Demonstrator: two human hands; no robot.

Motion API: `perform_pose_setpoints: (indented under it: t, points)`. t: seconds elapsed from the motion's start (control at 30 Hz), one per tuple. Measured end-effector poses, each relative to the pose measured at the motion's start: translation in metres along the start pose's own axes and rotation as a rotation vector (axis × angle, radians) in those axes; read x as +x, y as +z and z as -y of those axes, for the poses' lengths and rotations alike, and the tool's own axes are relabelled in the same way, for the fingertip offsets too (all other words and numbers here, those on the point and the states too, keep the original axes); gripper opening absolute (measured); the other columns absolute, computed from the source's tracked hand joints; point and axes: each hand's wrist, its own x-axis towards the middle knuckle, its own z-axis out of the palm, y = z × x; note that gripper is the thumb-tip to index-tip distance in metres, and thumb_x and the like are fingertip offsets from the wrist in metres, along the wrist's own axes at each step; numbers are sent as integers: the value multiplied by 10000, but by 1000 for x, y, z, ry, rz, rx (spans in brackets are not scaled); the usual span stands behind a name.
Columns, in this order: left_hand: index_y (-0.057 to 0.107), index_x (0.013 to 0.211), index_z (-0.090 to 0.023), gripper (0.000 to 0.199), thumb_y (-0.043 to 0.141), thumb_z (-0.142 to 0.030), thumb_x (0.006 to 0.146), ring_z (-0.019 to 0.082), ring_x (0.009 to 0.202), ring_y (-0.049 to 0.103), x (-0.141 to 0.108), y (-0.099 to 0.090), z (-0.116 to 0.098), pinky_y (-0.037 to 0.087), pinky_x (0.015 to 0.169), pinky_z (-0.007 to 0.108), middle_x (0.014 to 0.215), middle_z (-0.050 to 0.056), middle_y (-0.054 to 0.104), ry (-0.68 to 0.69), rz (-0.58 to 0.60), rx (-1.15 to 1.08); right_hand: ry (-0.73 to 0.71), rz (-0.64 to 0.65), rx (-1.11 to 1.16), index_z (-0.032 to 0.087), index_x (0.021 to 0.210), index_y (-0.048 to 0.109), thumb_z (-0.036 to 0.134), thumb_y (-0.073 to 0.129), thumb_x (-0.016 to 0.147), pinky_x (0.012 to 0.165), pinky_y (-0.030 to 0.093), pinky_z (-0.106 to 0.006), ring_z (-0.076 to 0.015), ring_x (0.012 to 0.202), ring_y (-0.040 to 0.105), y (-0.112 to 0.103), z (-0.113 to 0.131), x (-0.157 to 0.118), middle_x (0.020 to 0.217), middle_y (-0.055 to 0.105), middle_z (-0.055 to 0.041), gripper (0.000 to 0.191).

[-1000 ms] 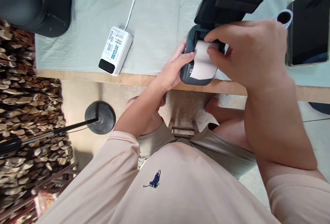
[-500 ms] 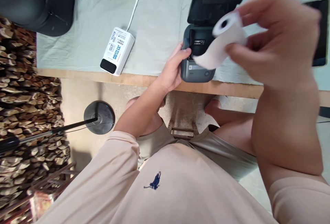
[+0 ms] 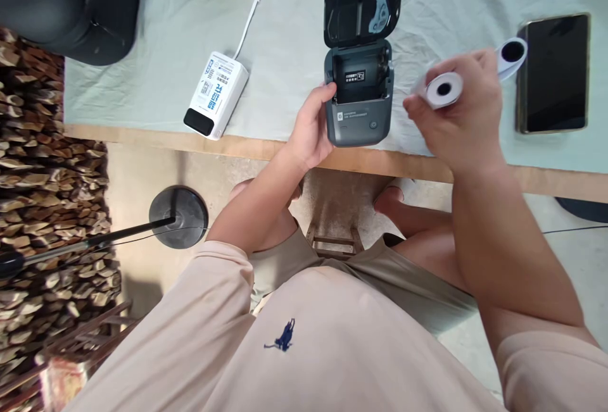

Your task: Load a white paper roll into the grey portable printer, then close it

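A small dark grey label printer [image 3: 358, 128] stands at the table's front edge, its lid [image 3: 338, 23] tipped back and its paper bay holding no roll. My left hand [image 3: 311, 128] grips the printer's left side, thumb at the upper rim. To the right of the printer, my right hand [image 3: 472, 111] is closed around a white paper roll [image 3: 453, 92], whose dark core hole faces up. Just beyond the right knuckles, a second white roll [image 3: 501, 70] with a wider dark core shows, partly hidden by the hand.
A black phone or tablet [image 3: 555, 73] lies at the right. Left of the printer is a white power bank [image 3: 221, 92] with a short cable [image 3: 247, 23]. A black case [image 3: 107, 13] fills the far left corner. The wooden table edge [image 3: 266, 147] runs in front.
My right hand has moved down and away from the printer with the roll, whose loose paper end no longer hangs over the bay. The second roll and the whole black device have come into view.
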Motion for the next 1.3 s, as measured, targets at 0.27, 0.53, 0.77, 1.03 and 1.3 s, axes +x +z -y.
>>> perform_pose_setpoints:
  t: [0.27,0.53,0.77,1.03,1.3]
  points:
    - [766,1127,-192,395,422,-387,1144,294,1417,793,-3,3,-1,678,1193,431,1022,89,894,22,54,8,-31,5,-350,404,1276,602,327,840,830,878,598,-472,-273,952,721,-8,-6,-18,1160,807,-13,512]
    - [733,1306,-175,508,330,-460,1184,306,1369,825,0,3,0,711,1120,434,1076,90,870,-19,-54,-18,-16,15,-305,404,1481,503,317,739,733,840,606,-448,-214,807,671,1,-2,-19,1294,800,-9,789]
    - [723,1297,-190,395,455,-429,1132,356,1452,782,2,0,4,706,1136,513,1199,92,871,-14,-45,5,-164,-575,-509,294,1033,472,393,574,756,731,473,-439,-242,784,559,-36,-20,-12,989,548,-52,311]
    - [743,1163,-204,302,512,-386,1091,336,1435,789,2,-4,5,716,1116,437,1209,84,883,52,59,30,243,-408,-616,269,1296,471,64,789,651,1179,507,-484,-304,1312,563,-35,-51,17,1380,498,-161,749]
    - [741,1151,-225,228,583,-371,1076,324,1493,761,1,0,3,674,1210,432,1241,78,890,36,13,20,221,-283,-671,276,1290,590,119,674,788,1118,485,-482,-299,1123,620,-44,-51,20,1252,646,-131,533]
